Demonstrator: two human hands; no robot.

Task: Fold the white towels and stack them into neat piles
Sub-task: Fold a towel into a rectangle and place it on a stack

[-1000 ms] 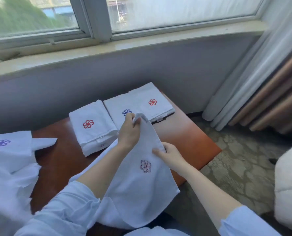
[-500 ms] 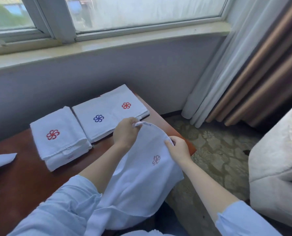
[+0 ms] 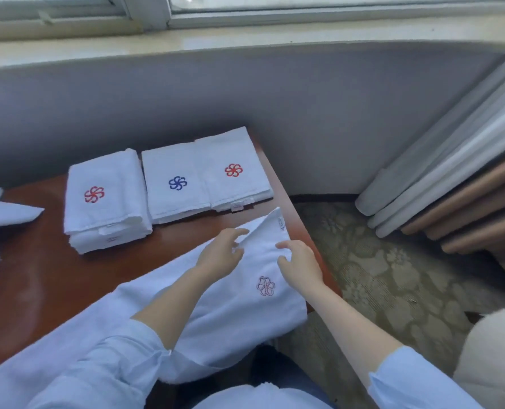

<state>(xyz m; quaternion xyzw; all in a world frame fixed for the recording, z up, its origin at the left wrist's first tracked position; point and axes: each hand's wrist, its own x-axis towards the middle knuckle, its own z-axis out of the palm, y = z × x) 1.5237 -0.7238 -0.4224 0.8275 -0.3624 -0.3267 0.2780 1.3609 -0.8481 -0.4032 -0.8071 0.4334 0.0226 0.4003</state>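
White towel (image 3: 245, 314), pink flower emblem, laid lengthwise near-left to far-right; far edge pinched by left grip (image 3: 220, 255) and right grip (image 3: 299, 264).

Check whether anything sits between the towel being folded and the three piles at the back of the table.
Nothing visible. The left hand and right hand are both on the towel, at its far corner, and only a bare strip of table separates it from the folded piles.

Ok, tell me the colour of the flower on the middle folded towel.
The flower is blue; the head view shows it best.
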